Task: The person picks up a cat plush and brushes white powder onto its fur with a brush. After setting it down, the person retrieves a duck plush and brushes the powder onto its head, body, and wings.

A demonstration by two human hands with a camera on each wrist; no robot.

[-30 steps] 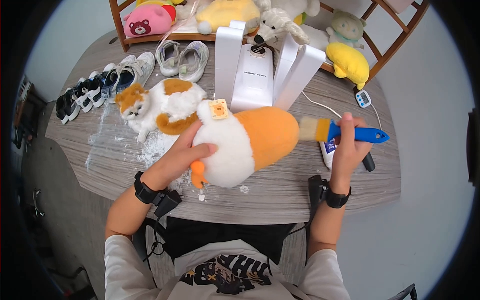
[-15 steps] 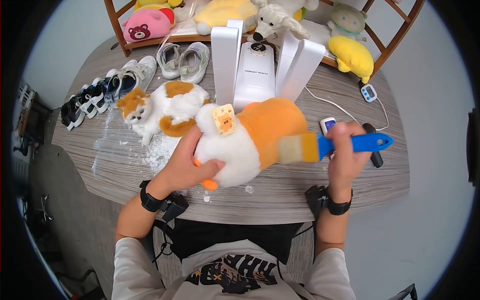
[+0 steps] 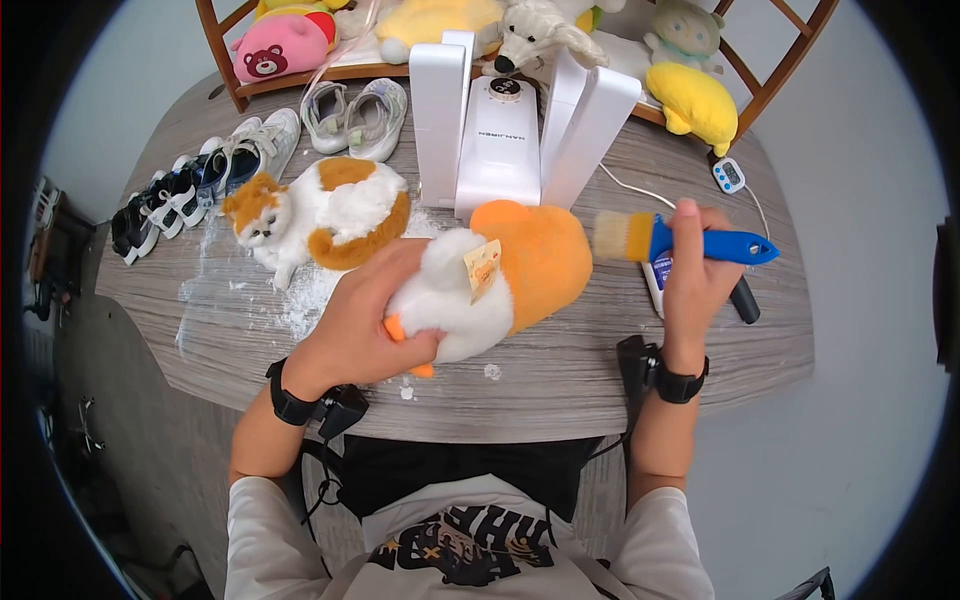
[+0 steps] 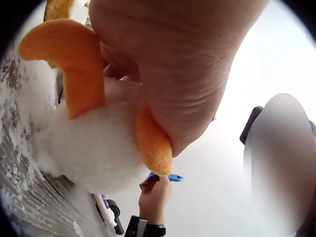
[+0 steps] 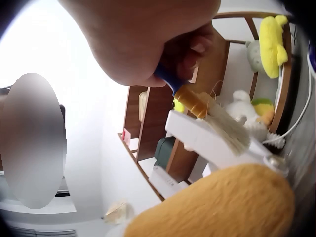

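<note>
My left hand (image 3: pixel 365 315) grips a white-and-orange plush toy (image 3: pixel 548 268) by its white end, the thumb lying across the fur. A paper tag (image 3: pixel 483 270) hangs from the toy, and its orange feet (image 4: pixel 81 64) stick out beside the palm in the left wrist view. In my right hand (image 3: pixel 694 285) is a paintbrush (image 3: pixel 735 246) with a blue handle, yellow band and pale bristles. The bristle tips are close beside the toy's orange end. Past that orange end, the right wrist view shows the bristles (image 5: pixel 228 129) pointing down over the toy.
A cat plush (image 3: pixel 345 205) lies on the table beside scattered white powder (image 3: pixel 300 305). Behind stands a white appliance (image 3: pixel 500 150) with upright arms. Several shoes (image 3: pixel 245 155) line the left. A tube (image 3: pixel 656 285), dark-handled object (image 3: pixel 744 300) and timer (image 3: pixel 728 176) are on the right.
The brush swept left across the toy's orange part, then came back right, off its front. My left hand turned the toy, so its tag now faces more sideways and an orange bump shows on top.
</note>
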